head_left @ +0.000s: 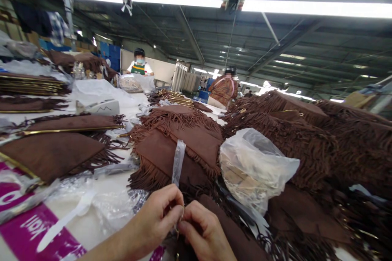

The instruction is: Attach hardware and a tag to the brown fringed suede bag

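Both hands met at the bottom edge of the view. Left hand (157,216) and right hand (203,230) were closed in a pinch, fingertips together on a small metal fitting (180,215); its exact form could not be told. A clear strip (178,163) rose from the left fingers. Under the hands lay a brown fringed piece (232,232). Just behind, a stack of fringed bags (183,142) sat on the white worktop (92,228). A plastic bag (254,167) rested beside the stack. Further bags (321,142) were heaped to the right. Two people (223,87) worked at the far end.
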Action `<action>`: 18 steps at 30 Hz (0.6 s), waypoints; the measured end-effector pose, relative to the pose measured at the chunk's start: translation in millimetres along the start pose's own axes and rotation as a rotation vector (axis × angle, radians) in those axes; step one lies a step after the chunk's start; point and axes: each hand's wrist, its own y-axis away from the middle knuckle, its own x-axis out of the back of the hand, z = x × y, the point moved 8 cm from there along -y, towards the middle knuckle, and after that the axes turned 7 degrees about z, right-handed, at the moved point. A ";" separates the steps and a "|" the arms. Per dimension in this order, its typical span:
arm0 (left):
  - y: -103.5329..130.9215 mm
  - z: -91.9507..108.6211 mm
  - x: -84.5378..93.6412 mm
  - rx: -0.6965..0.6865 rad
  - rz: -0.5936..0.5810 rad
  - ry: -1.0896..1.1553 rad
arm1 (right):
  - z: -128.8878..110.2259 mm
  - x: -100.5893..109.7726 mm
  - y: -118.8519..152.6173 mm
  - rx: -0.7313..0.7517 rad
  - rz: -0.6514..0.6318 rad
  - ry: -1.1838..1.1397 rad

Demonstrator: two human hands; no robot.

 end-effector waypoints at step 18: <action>13.1 -23.5 -14.1 0.003 -0.216 -0.222 | 24.0 -0.6 7.5 0.077 0.033 0.217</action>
